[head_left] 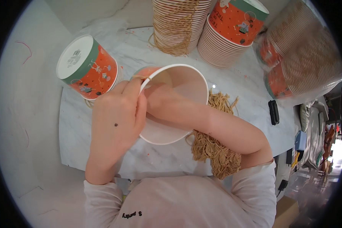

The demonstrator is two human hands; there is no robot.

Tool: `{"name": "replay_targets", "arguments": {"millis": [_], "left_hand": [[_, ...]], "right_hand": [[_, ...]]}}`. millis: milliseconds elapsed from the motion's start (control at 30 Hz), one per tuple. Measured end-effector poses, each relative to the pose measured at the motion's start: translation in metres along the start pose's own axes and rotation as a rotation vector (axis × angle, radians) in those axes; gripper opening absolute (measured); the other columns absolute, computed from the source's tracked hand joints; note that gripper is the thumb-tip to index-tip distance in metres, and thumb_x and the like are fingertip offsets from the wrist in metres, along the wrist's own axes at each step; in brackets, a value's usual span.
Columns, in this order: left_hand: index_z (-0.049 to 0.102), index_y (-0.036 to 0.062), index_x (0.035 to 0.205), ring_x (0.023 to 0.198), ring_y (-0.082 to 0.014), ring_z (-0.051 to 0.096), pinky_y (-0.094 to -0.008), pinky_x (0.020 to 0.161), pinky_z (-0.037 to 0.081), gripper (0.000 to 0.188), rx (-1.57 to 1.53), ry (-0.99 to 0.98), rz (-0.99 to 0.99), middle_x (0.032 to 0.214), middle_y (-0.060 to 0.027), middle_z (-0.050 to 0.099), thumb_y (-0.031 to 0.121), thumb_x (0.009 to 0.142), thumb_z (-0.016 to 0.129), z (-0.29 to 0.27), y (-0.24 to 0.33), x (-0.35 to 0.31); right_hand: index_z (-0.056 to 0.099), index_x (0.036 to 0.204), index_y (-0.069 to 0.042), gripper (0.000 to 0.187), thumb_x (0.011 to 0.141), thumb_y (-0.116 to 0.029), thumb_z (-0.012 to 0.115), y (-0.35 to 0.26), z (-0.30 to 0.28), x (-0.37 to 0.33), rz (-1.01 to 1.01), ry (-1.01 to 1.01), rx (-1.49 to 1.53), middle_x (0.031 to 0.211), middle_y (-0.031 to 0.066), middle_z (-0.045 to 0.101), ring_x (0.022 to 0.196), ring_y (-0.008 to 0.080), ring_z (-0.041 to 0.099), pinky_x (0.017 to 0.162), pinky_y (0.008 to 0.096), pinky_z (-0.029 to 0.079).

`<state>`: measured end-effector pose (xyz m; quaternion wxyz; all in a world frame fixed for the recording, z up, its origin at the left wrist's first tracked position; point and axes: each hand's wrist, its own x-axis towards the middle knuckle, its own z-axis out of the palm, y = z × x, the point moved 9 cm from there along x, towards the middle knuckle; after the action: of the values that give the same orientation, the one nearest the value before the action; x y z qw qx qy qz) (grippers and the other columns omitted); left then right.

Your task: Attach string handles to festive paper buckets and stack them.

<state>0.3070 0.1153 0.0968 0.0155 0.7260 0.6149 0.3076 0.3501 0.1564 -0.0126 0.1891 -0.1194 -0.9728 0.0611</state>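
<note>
A large paper bucket with a white rim is tilted, its mouth turned toward me. My left hand is closed on the left part of the rim, thumb along the edge. A short piece of tan cord shows by those fingertips. My right hand reaches inside the bucket from the right; its fingers are hidden by the wall and the left hand. Under my right forearm lies a loose bundle of tan twine, touching the bucket's right side or close to it.
An upside-down orange and green bucket stack stands at the left. At the back are a tall stack wrapped with twine and another stack. Plastic-wrapped stacks stand at the right, near a small black object on the marbled table.
</note>
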Motion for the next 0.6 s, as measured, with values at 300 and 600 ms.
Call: {"name": "replay_targets", "arguments": {"millis": [300, 600], "left_hand": [[0.067, -0.0043, 0.109, 0.064, -0.0355, 0.064, -0.0452, 0.057, 0.046, 0.022, 0.042, -0.001, 0.024, 0.078, -0.0172, 0.065, 0.004, 0.090, 0.061, 0.001, 0.001, 0.002], [0.067, -0.0040, 0.108, 0.067, -0.0377, 0.064, -0.0445, 0.059, 0.047, 0.019, 0.076, 0.000, 0.000, 0.081, -0.0198, 0.066, 0.004, 0.092, 0.061, -0.003, -0.001, -0.001]], "right_hand": [[0.079, 0.099, -0.007, 0.021, 0.082, -0.014, 0.069, 0.031, 0.063, 0.012, 0.223, -0.407, 0.073, 0.104, 0.0147, 0.076, 0.094, 0.0293, 0.075, 0.077, 0.0406, 0.060], [0.079, 0.101, -0.008, 0.022, 0.082, -0.015, 0.069, 0.033, 0.069, 0.020, 0.275, -0.428, 0.154, 0.107, 0.0143, 0.076, 0.096, 0.0287, 0.075, 0.077, 0.0408, 0.060]]}}
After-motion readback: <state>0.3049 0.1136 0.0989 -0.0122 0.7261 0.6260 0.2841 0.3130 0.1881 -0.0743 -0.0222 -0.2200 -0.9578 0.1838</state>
